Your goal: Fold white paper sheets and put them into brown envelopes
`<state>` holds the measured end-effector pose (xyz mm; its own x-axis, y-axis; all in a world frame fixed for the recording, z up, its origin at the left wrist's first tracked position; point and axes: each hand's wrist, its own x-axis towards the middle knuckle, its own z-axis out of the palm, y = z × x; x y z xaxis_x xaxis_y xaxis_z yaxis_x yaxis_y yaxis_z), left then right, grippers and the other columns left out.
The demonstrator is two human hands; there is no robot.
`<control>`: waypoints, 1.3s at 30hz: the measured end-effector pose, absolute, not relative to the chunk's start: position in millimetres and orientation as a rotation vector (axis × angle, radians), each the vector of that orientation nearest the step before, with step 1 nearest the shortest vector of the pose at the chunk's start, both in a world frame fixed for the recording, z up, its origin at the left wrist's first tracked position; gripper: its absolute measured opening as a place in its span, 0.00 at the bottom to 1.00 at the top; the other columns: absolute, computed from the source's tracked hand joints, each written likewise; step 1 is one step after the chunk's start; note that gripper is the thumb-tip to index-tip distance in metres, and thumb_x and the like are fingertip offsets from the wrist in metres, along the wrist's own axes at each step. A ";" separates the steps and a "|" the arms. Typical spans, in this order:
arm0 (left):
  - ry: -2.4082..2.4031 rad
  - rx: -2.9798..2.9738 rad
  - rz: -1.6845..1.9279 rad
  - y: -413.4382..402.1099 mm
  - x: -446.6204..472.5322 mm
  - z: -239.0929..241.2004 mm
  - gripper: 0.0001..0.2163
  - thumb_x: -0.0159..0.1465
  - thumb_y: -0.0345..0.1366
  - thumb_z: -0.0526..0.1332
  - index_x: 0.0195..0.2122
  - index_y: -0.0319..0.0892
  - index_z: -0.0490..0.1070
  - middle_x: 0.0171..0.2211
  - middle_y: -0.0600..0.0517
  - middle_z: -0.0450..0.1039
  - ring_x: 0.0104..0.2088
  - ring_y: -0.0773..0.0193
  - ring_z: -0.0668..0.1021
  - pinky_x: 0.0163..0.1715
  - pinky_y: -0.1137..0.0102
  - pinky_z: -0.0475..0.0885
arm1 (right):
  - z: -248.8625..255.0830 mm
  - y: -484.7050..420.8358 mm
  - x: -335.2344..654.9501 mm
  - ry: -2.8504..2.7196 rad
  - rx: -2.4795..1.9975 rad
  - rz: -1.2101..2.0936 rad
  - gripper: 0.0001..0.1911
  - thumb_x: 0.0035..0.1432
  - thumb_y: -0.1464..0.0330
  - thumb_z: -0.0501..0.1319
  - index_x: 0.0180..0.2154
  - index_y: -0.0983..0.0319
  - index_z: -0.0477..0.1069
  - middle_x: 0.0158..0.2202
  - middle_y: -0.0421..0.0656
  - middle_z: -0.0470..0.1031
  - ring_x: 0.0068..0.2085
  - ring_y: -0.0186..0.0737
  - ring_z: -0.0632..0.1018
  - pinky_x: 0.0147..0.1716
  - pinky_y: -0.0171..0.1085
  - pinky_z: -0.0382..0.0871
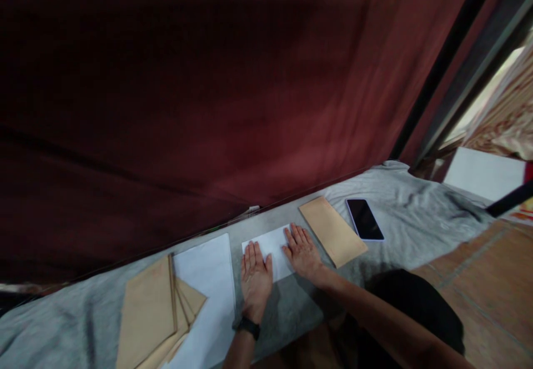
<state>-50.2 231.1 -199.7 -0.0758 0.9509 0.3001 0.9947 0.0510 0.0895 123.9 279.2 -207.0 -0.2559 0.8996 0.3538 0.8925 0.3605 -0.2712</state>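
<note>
A white sheet of paper (272, 248), apparently folded into a narrow strip, lies flat on the grey cloth. My left hand (255, 273) rests flat over its left end with the fingers stretched out. Over the right end, my right hand (303, 251) presses flat, its fingers extended. Just right of that hand lies a brown envelope (332, 230). To the left of my left hand is white paper (216, 280), partly covered by a fanned stack of brown envelopes (147, 308). Neither hand grips anything.
A dark-screened phone (365, 219) lies beyond the single envelope on the grey cloth (420, 208). A dark red curtain (250, 108) hangs along the far edge. Dark posts stand at the right, above a tiled floor (491, 280). A black wristband (249, 327) circles my left wrist.
</note>
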 end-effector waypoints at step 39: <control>-2.089 -2.080 -0.407 233.4 -51.1 -196.1 0.31 0.73 0.48 0.43 0.68 0.29 0.55 0.68 0.35 0.57 0.69 0.50 0.59 0.68 0.54 0.54 | -198.5 257.6 134.1 -2.267 -1.529 0.115 0.28 0.70 0.64 0.50 0.67 0.70 0.58 0.69 0.56 0.58 0.68 0.52 0.61 0.66 0.50 0.54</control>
<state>-51.1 233.4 -196.1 -0.0161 0.9520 0.3058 0.9971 -0.0074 0.0755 134.1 257.6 -198.5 -0.3202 0.9046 0.2815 0.8714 0.3977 -0.2870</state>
